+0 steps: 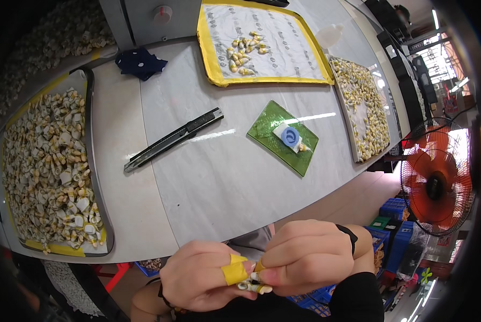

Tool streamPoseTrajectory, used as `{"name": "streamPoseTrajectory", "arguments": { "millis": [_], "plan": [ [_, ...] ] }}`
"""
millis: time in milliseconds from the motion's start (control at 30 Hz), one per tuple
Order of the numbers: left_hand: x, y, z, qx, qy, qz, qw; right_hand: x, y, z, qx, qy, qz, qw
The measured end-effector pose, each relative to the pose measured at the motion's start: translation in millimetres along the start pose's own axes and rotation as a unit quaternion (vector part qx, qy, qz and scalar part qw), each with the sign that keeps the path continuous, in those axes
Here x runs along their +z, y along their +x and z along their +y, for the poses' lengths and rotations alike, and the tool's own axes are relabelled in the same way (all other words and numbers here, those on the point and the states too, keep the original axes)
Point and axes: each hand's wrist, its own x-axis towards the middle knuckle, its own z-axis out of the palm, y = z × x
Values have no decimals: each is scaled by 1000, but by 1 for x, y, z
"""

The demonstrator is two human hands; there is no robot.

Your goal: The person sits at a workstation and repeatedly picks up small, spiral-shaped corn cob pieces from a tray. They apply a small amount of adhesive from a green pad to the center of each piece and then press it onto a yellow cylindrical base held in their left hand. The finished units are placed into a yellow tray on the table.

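My left hand (200, 275), with yellow tape round a finger, is closed on a small white-and-yellow moulded piece (255, 288) in front of my body, below the table edge. Against it, my right hand (307, 258) is pinched shut, thumb and fingertips meeting at the same spot. What lies between the right fingertips is mostly hidden; a bit of white and yellow shows there. Beyond the hands, a green transparent plate (268, 127) lies on the table, bearing a small white block with a blue round top (290, 137). To its left rests a black-and-grey utility knife (175, 138).
A tray (97, 214) heaped with similar pieces stands at left. At the back, a yellow-edged tray (299, 64) holds several more; another full tray (361, 115) is at right. Dark blue cloth (141, 63) lies near a grey machine (160, 27). An orange fan (436, 180) stands far right.
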Motion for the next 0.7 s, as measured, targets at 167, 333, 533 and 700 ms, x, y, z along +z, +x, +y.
{"name": "streamPoseTrajectory", "arguments": {
  "millis": [167,333,533,700],
  "plan": [
    [5,-2,-3,51,58,57,995,8,-3,-2,-28,-62,54,996],
    [-3,2,-10,0,-77,-21,997,-3,-5,0,18,16,11,1000],
    [10,-3,-2,-214,-387,60,895,-1,-1,4,73,103,69,990],
    [8,-3,-6,-218,-479,3,850,-5,2,6,103,158,-8,982]
  ]
}}
